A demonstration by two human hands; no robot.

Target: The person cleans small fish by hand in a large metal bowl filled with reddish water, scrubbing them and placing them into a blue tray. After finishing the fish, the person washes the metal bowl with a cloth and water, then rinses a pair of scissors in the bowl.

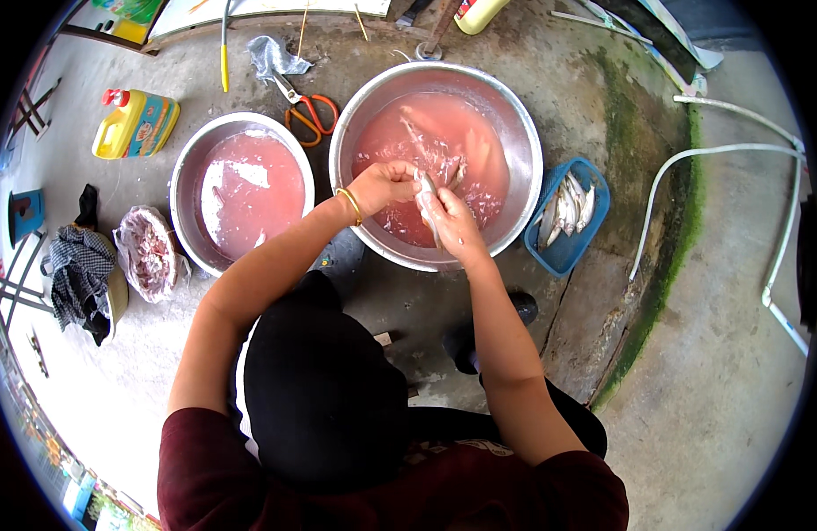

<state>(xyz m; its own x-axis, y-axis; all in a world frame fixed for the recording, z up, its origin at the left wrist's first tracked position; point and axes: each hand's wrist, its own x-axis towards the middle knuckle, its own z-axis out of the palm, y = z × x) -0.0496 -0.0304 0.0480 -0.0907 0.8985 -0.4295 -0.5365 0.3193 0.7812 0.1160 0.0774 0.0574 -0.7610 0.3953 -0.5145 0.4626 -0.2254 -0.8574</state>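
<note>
Two metal basins (pixel 242 190) of pink water, stained concrete floor (pixel 718 389), outdoors

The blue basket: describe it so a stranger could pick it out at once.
Find the large metal basin of pink water that both hands work over. Against its right rim, on the concrete floor, sits the blue basket. It is the only blue plastic container beside the basins, and it holds a few small silvery fish without water.
</note>
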